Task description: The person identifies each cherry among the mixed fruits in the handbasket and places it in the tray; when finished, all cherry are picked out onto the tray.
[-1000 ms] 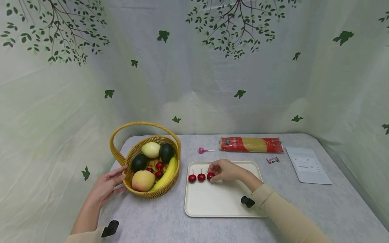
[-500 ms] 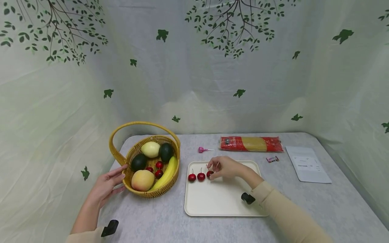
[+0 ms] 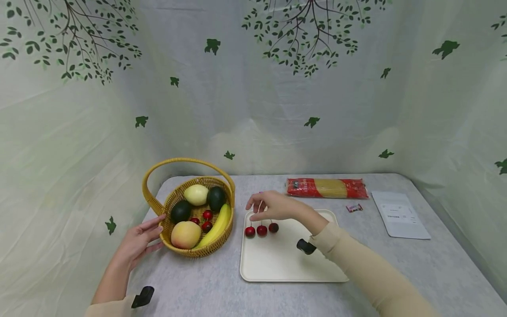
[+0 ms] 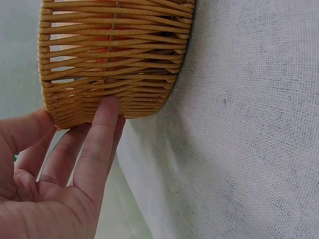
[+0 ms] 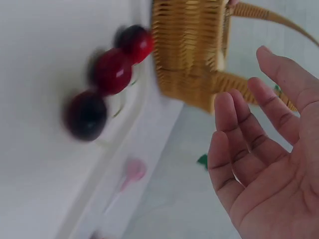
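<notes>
Three glossy cherries (image 3: 262, 230) line the upper left of a pale tray (image 3: 293, 264) at the lower centre of the frame; they look light, smooth and apt to roll, and a gentle pinch around their plump sides would likely serve better than the thin stems. The wicker basket (image 3: 198, 253), at centre left on the worktop (image 3: 190, 286), appears springy and probably weighted by its fruit (image 3: 186, 235), with the arched handle (image 3: 189, 160) the natural place to lift. Just above the row in the frame, a person's right hand (image 3: 271, 206) hangs with fingers loosely bent, holding nothing and apart from the cherries. At lower left, the left hand (image 3: 137, 242) rests nearly straight fingers against the basket's left side, touching without a clear grip. The cherries lie well apart from that hand, the basket between them.
</notes>
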{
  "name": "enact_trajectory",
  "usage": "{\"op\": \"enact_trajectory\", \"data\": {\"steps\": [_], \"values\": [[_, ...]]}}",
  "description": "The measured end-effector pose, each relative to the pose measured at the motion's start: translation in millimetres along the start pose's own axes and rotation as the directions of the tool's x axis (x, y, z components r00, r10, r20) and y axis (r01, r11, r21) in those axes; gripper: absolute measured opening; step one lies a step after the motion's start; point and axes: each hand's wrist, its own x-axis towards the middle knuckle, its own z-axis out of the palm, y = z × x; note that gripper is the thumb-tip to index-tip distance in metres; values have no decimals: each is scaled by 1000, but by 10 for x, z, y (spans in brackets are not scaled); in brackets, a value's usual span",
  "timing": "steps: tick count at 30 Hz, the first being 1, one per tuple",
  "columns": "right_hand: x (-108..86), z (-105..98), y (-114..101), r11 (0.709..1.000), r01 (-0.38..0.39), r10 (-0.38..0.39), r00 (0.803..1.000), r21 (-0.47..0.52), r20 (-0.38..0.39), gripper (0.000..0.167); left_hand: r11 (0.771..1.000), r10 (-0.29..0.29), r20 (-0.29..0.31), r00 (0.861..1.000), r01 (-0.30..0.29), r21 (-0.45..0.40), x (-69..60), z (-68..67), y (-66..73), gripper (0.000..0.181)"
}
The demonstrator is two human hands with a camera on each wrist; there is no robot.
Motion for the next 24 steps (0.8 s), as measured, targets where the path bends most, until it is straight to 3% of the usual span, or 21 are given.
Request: {"op": "enact_trajectory", "data": {"steps": [10,18,24], "values": [[447,172,-447,994,105,-103,990,-17,96,31,1000,-2,4,1000,2,4,22,-23,-29,63],[858,328,-685,993,104,-94,982,-54,161,35,1000,2,4,1000,-2,-2,35,-44,-41,64],[1134,410,-750,989,59,-32,980,-132,198,42,1000,0,2,1000,0,-6,19,-23,-36,63]]}}
